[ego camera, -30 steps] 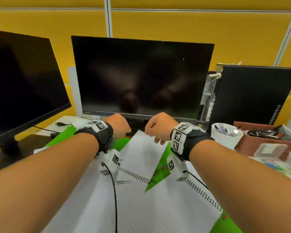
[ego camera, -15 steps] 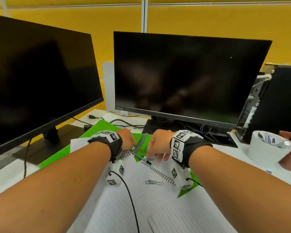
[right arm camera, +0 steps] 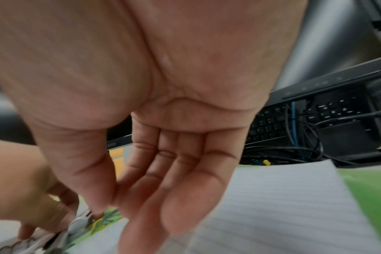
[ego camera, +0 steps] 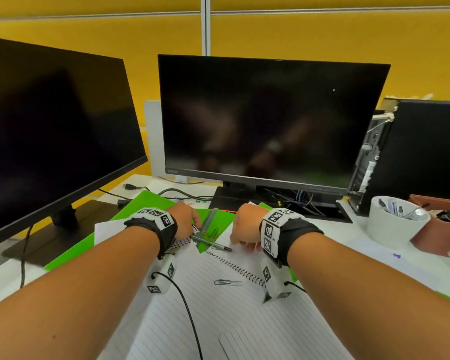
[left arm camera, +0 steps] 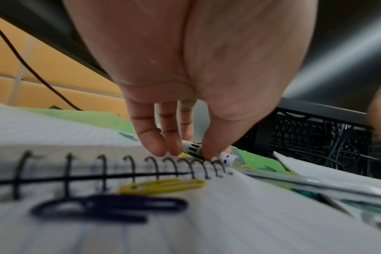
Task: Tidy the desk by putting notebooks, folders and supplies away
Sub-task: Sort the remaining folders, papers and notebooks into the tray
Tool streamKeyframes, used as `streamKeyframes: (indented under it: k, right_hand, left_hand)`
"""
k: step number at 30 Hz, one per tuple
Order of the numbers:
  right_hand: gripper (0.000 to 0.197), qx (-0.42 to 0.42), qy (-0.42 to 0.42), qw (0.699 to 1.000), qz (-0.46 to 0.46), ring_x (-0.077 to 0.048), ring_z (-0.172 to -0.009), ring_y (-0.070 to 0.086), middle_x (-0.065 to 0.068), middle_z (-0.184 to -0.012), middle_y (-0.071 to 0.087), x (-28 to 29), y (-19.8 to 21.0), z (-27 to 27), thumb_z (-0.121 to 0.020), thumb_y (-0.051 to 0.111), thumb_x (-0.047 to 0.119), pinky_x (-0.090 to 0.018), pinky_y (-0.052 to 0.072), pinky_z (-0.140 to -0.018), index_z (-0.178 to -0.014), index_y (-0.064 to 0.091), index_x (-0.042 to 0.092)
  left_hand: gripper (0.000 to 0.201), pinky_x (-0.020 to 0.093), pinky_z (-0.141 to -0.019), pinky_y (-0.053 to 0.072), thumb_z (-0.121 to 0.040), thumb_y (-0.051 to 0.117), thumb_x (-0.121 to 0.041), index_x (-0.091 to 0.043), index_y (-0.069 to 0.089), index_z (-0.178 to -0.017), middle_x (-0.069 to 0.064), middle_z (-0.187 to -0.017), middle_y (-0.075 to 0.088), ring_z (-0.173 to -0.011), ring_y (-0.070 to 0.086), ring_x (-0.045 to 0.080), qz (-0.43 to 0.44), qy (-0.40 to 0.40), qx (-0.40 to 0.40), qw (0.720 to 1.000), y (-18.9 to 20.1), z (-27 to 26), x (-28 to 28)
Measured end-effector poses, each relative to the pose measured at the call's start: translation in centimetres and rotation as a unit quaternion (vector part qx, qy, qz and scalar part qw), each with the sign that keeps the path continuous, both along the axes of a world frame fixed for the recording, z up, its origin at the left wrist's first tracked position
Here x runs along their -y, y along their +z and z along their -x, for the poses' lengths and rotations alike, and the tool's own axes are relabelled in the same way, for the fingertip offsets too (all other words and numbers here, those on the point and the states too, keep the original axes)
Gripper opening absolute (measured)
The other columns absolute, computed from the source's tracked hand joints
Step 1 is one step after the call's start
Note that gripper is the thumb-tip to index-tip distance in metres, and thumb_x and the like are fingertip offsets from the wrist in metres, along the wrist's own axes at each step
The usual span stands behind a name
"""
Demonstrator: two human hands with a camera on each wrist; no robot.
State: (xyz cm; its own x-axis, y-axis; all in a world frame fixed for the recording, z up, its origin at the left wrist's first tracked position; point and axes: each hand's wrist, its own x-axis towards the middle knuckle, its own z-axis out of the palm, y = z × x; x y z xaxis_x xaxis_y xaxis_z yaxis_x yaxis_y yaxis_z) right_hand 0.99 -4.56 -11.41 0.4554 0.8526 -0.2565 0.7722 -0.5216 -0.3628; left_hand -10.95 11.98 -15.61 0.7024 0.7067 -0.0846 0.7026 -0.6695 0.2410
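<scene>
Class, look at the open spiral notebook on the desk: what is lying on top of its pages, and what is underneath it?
On the spiral notebook lie a grey paper clip and, in the left wrist view, a yellow paper clip and a dark blue one. Under it shows a green folder; the rest is covered.

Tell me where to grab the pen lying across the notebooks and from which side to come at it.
Take the pen at the bare middle of its barrel, coming from above with thumb and forefinger across it. It lies flat, tip toward the right hand, over the spiral notebook and green folder. The left hand already pinches its cap end, so that end is taken.
</scene>
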Motion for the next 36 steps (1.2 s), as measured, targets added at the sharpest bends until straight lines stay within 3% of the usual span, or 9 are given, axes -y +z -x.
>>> streamKeyframes:
  k: [3, 6, 8, 14, 19, 24, 27, 30, 36]
  right_hand:
    - [0.025, -0.03, -0.007, 0.999, -0.009, -0.022, -0.07, 0.076, -0.008, -0.087, 0.079, 1.0, 0.1, -1.0, -0.091, 0.075, 0.025, -0.038, 0.065, -0.075, -0.099, 0.075, 0.001]
    - [0.039, -0.034, 0.006, 0.999, -0.003, -0.02, -0.066, 0.071, -0.004, -0.083, 0.078, 1.1, -0.9, -0.2, -0.085, 0.08, 0.041, -0.029, 0.061, -0.068, -0.098, 0.077, 0.005]
    - [0.039, 0.005, 0.021, 1.0, 0.01, -0.02, -0.074, 0.072, -0.002, -0.085, 0.077, 0.2, -2.0, 0.7, -0.081, 0.082, 0.046, -0.032, 0.062, -0.075, -0.094, 0.076, 0.01]
    - [0.026, 0.091, 0.05, 0.995, -0.014, -0.024, -0.085, 0.062, -0.002, -0.084, 0.06, -0.8, -1.9, 1.1, -0.091, 0.072, 0.029, -0.032, 0.055, -0.076, -0.077, 0.053, 0.02]
    - [0.02, 0.046, -0.006, 0.999, -0.016, -0.024, -0.084, 0.075, -0.007, -0.092, 0.077, 1.1, -1.3, -1.4, -0.088, 0.073, 0.028, -0.038, 0.063, -0.083, -0.094, 0.071, 0.009]
    - [0.019, -0.013, -0.07, 0.996, -0.053, -0.016, -0.064, 0.072, -0.001, -0.084, 0.078, 4.7, 1.2, -4.5, -0.094, 0.071, 0.023, -0.025, 0.057, -0.053, -0.099, 0.075, 0.005]
    - [0.021, -0.034, -0.095, 0.989, -0.105, -0.02, -0.075, 0.078, -0.003, -0.089, 0.079, 7.1, 2.8, -6.5, -0.095, 0.068, 0.024, -0.034, 0.064, -0.065, -0.095, 0.077, 0.005]
    - [0.021, -0.082, -0.132, 0.965, -0.213, -0.028, -0.078, 0.078, -0.011, -0.09, 0.078, 9.9, 4.8, -8.6, -0.097, 0.064, 0.02, -0.04, 0.062, -0.071, -0.095, 0.075, 0.002]
    - [0.016, -0.031, -0.235, 0.887, -0.397, -0.025, -0.063, 0.075, -0.008, -0.081, 0.076, 16.9, 9.8, -14.8, -0.097, 0.056, 0.02, -0.035, 0.059, -0.05, -0.094, 0.068, 0.01]
  left_hand:
    - [0.036, 0.023, -0.059, 0.046, -0.091, 0.062, 0.002, -0.033, 0.072, -0.093, 0.004, -0.106, 0.058, -0.084, 0.067, 0.025, -0.019, -0.01, -0.021, 1.0, 0.2, -0.3, 0.0]
    - [0.037, 0.023, -0.059, 0.045, -0.09, 0.064, 0.0, -0.036, 0.065, -0.083, 0.002, -0.101, 0.055, -0.073, 0.059, 0.019, -0.026, -0.023, -0.025, 0.999, 0.2, -0.6, 0.0]
    - [0.034, 0.021, -0.056, 0.043, -0.09, 0.065, -0.002, -0.035, 0.066, -0.085, 0.001, -0.103, 0.056, -0.072, 0.057, 0.015, -0.034, -0.03, -0.03, 0.999, 0.2, -0.7, -0.1]
    - [0.026, 0.021, -0.068, 0.045, -0.088, 0.066, -0.005, -0.031, 0.067, -0.087, -0.009, -0.104, 0.063, -0.089, 0.062, 0.016, -0.047, -0.036, -0.006, 0.998, -0.2, -0.1, -0.3]
    - [0.03, 0.028, -0.085, 0.056, -0.089, 0.066, -0.01, -0.04, 0.068, -0.085, -0.013, -0.103, 0.07, -0.094, 0.065, 0.013, -0.058, -0.045, -0.009, 0.997, 0.5, -0.2, 0.6]
    - [0.017, 0.028, -0.084, 0.054, -0.089, 0.075, -0.034, -0.032, 0.076, -0.105, -0.011, -0.101, 0.072, -0.093, 0.065, 0.013, -0.078, -0.068, 0.056, 0.993, 4.4, -1.4, 3.0]
    - [0.019, 0.03, -0.076, 0.053, -0.086, 0.076, -0.041, -0.022, 0.075, -0.09, -0.005, -0.09, 0.073, -0.086, 0.066, 0.017, -0.079, -0.076, 0.101, 0.989, 7.4, -3.5, 5.4]
    - [0.02, 0.027, -0.06, 0.044, -0.088, 0.073, -0.043, -0.026, 0.071, -0.078, -0.006, -0.077, 0.068, -0.074, 0.064, 0.013, -0.076, -0.119, 0.167, 0.976, 10.3, -6.3, 9.0]
    - [0.016, 0.027, -0.061, 0.043, -0.094, 0.067, -0.039, -0.026, 0.069, -0.086, -0.001, -0.075, 0.068, -0.069, 0.06, 0.012, -0.078, -0.232, 0.286, 0.927, 13.9, -13.8, 16.9]
